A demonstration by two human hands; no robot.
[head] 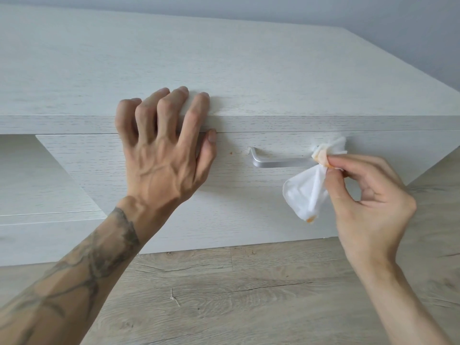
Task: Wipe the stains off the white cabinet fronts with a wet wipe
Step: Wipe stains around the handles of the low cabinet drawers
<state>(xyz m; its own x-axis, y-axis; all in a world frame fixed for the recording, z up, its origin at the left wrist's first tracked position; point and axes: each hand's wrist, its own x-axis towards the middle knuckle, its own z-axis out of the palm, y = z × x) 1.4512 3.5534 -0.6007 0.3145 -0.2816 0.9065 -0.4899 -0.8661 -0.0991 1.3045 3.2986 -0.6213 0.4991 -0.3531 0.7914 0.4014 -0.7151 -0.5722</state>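
Note:
A white wood-grain cabinet front (154, 220) fills the middle of the view, with a silver handle (278, 162) on it. My right hand (366, 205) pinches a crumpled white wet wipe (306, 192), orange-stained, and holds it against the right end of the handle. My left hand (161, 150) grips the front edge of the cabinet top (224, 70), fingers curled over it, thumb on the front. A small brownish stain (231, 153) sits on the front between my left thumb and the handle.
To the left of the front is an open compartment (29, 175) with a shelf. Light wood-look floor (236, 295) lies below the cabinet. A grey wall (373, 16) stands behind it.

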